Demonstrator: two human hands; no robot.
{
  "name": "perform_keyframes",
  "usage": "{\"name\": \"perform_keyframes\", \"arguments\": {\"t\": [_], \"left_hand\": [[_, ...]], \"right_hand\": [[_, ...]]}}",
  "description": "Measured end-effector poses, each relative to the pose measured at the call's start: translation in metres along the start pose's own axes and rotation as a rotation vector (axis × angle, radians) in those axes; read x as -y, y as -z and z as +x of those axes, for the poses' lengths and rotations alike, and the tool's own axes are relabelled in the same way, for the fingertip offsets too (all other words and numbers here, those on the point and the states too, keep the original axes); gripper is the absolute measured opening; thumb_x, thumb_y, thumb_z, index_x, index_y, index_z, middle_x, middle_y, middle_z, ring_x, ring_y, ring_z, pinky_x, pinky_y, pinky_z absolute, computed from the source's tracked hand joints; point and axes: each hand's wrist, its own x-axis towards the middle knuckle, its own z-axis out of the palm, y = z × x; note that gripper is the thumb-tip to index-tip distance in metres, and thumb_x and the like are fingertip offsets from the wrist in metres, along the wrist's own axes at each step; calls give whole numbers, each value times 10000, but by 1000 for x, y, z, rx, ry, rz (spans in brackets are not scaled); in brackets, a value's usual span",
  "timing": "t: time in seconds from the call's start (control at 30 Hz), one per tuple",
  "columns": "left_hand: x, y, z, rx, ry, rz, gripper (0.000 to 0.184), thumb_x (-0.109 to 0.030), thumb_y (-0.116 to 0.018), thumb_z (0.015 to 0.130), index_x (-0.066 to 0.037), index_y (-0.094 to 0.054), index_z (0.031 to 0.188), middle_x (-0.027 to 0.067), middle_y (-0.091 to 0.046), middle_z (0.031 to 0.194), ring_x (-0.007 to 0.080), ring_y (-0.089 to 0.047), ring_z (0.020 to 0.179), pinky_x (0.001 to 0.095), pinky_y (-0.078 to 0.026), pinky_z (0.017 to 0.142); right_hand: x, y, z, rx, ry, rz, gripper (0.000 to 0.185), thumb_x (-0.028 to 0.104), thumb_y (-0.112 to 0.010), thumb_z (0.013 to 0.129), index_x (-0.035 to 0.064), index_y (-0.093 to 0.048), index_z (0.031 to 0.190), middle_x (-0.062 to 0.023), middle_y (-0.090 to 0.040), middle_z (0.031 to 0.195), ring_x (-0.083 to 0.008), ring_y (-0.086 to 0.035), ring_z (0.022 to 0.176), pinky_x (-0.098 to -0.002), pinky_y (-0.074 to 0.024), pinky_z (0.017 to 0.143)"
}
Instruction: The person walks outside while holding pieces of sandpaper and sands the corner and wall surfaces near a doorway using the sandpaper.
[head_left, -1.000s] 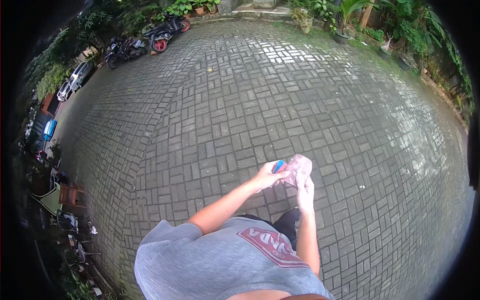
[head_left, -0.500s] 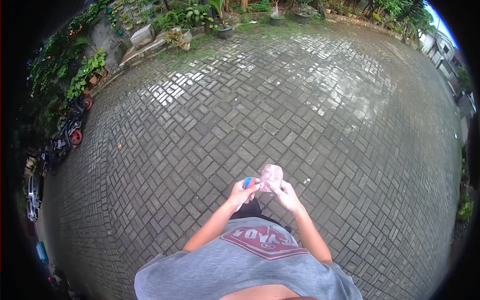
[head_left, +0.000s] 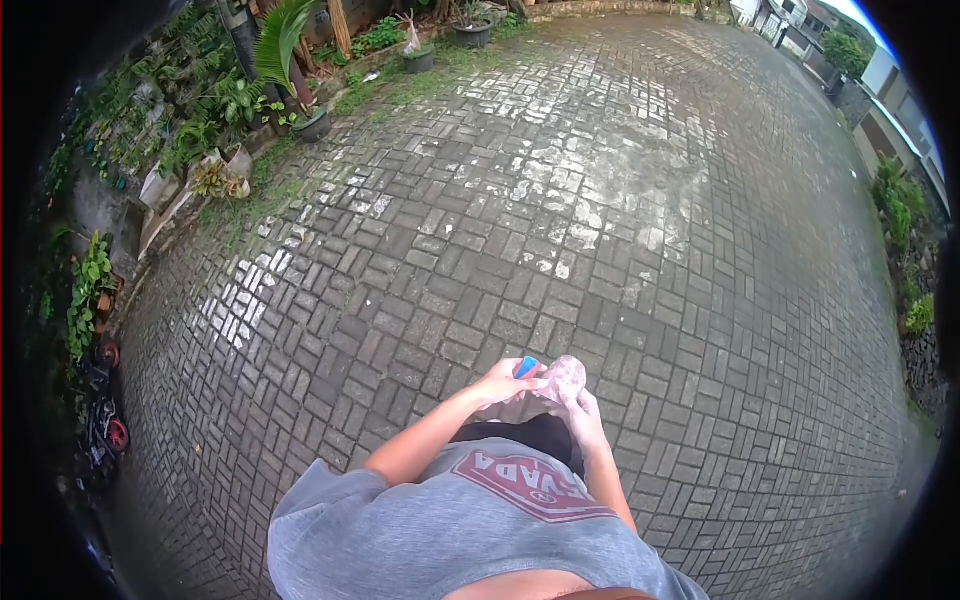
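Observation:
My right hand (head_left: 584, 416) is closed on the lower part of a flat, rounded piece, pink with whitish mottling (head_left: 567, 374); its exact kind I cannot make out. Close beside it on the left, my left hand (head_left: 503, 384) is closed round a small blue-and-red object (head_left: 526, 368), mostly covered by the fingers. The left fingertips reach the near edge of the pink piece, though whether they press on it is unclear. Whitish smears show on the right hand. Both hands are in front of the grey shirt (head_left: 430, 510), above the dark trousers (head_left: 520, 430).
Grey block paving (head_left: 440, 290) spreads all round, with whitish patches (head_left: 245, 290). Potted plants (head_left: 312, 125) and greenery line the far left edge. Motorcycles (head_left: 105, 410) stand at the left. Walls and shrubs (head_left: 900, 200) border the right side.
My view has swung to the right, so the plants and motorcycles sit further left. Both hands have shifted slightly right and down in view, and the pink piece is turned to another angle.

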Motion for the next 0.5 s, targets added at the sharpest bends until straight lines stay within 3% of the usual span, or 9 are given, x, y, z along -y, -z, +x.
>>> {"name": "perform_keyframes", "arguments": {"t": [0.07, 0.2, 0.27, 0.4, 0.47, 0.5], "left_hand": [[-43, 27, 57, 80, 9, -20, 441, -228, -787, 872, -60, -635, 1250, -37, -598, 726, 43, -523, 557, 215, -369, 458], [-104, 77, 190, 91, -46, -30, 406, -205, -750, 896, -98, -637, 1272, -42, -595, 724, 39, -520, 562, 200, -359, 462], [-134, 104, 253, 42, -38, -29, 418, -191, -739, 900, -114, -631, 1296, -41, -594, 725, 38, -522, 567, 198, -360, 464], [-201, 156, 360, -101, -47, -116, 495, -180, -738, 901, -123, -588, 1369, -37, -602, 761, 45, -526, 576, 199, -367, 461], [-247, 181, 394, -123, -86, -159, 558, -180, -761, 889, -104, -549, 1400, -21, -613, 786, 56, -533, 581, 207, -383, 465], [-264, 196, 411, -125, -98, -193, 580, -181, -768, 884, -98, -536, 1410, -18, -614, 787, 59, -535, 581, 210, -389, 469]], "right_hand": [[42, 5, 52, -51, -114, 46, 360, 322, -552, 1039, 27, -657, 1217, -51, -712, 1051, -138, -671, 889, -295, -542, 747], [73, 27, 192, -56, -28, 58, 376, 352, -559, 1034, 31, -659, 1203, -52, -713, 1041, -140, -674, 871, -285, -536, 728], [74, 46, 273, -42, -127, 181, 321, 276, -565, 1034, 11, -631, 1203, -93, -717, 997, -176, -696, 853, -284, -541, 729], [138, 74, 442, 122, 21, -17, 340, 286, -588, 1020, 13, -653, 1212, -47, -704, 1043, -138, -640, 949, -323, -531, 835], [202, 85, 510, 230, 132, -359, 339, 272, -591, 1012, -6, -654, 1195, -39, -698, 1069, -127, -609, 977, -323, -509, 871], [210, 90, 553, 268, 171, -368, 341, 279, -600, 983, 2, -667, 1172, -79, -708, 1063, -138, -628, 971, -328, -502, 891]]}}
